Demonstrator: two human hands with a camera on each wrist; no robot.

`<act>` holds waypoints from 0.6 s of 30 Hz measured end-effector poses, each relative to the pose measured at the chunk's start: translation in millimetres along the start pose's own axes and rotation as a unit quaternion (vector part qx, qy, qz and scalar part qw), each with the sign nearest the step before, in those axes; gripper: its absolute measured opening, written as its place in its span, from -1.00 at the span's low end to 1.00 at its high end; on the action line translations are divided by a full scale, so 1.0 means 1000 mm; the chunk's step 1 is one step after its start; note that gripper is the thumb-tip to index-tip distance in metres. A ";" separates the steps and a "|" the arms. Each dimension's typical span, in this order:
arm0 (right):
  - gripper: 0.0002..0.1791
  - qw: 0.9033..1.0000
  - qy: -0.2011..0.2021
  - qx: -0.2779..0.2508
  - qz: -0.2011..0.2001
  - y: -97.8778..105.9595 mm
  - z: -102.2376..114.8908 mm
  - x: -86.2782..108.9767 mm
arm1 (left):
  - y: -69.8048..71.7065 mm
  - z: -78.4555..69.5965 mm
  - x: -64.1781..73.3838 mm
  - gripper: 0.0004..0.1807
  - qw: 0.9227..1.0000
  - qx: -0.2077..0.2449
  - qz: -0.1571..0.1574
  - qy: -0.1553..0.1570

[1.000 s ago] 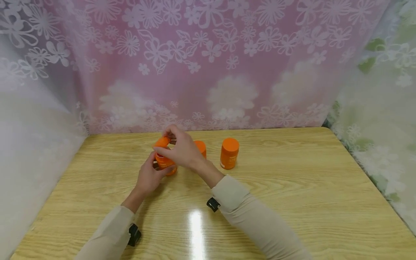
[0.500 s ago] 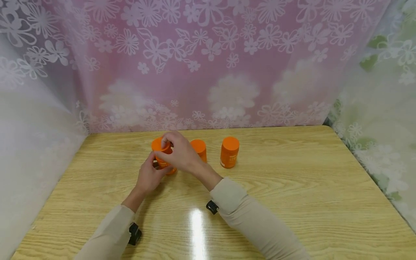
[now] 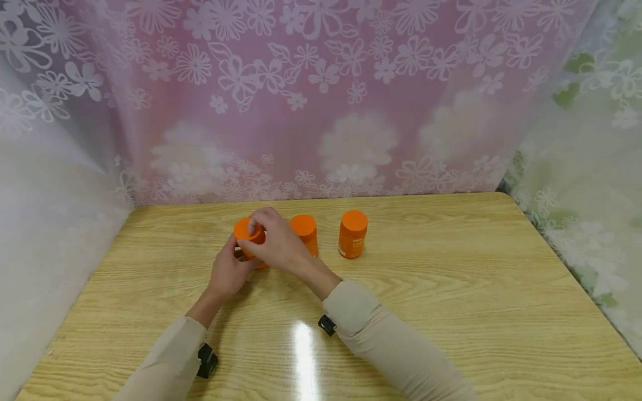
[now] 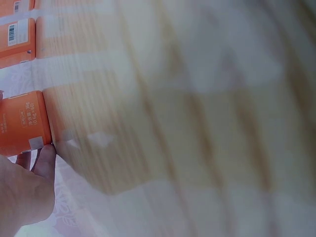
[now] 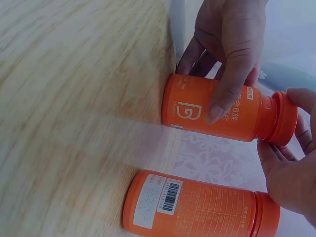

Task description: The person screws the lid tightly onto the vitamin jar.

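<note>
On the left side of the table, my left hand (image 3: 228, 273) grips an upright orange bottle (image 5: 187, 111), its thumb across the printed label. The right hand (image 3: 281, 242) pinches the bottle's orange lid (image 5: 284, 118) between thumb and fingers. That lid sits level over the mouth, with a strip of orange neck (image 5: 266, 116) showing below it. In the left wrist view, the fingers (image 4: 45, 163) lie by the base of the gripped bottle. Close to the right hand stands a second lidded orange bottle (image 3: 307, 239), partly hidden by that hand.
A third orange bottle (image 3: 351, 239) with its lid on stands further right. The wood-grain table (image 3: 476, 289) carries a bright light reflection near its front. Behind it hangs a pink flowered curtain (image 3: 321, 139), with pale curtains at both sides.
A second ago the right hand held the lid tilted above the mouth. It has come down and now lies level on the bottle, the right hand lowering with it. The left hand keeps its grip.
</note>
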State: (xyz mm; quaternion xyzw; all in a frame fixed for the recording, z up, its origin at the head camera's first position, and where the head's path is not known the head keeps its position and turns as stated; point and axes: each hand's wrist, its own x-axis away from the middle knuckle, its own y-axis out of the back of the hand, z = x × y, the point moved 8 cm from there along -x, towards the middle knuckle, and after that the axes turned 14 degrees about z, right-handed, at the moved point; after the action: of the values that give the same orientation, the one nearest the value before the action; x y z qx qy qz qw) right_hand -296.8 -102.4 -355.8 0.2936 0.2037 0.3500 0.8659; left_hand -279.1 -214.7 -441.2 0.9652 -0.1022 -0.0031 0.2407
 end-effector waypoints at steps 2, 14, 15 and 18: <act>-0.75 1.000 -0.002 0.005 0.000 0.000 -0.001 0.001 | 0.000 0.000 0.000 -0.32 1.000 0.000 0.000 -0.001; -0.76 0.999 -0.047 0.021 0.008 -0.006 -0.008 0.000 | 0.000 0.000 0.000 -0.34 1.000 0.006 0.001 -0.003; -0.77 0.998 -0.051 0.022 0.010 -0.006 -0.008 -0.001 | 0.000 0.000 0.000 -0.34 1.000 0.006 0.001 -0.003; -0.78 0.997 -0.063 0.030 0.017 -0.006 -0.007 -0.001 | 0.000 -0.001 0.001 -0.36 1.000 0.006 0.002 -0.003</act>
State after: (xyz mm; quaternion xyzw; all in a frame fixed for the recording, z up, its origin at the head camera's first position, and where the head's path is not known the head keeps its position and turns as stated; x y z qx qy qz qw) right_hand -298.8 -104.0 -365.0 0.3440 0.1543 0.3394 0.8617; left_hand -278.5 -214.3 -440.7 0.9664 -0.1047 -0.0051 0.2345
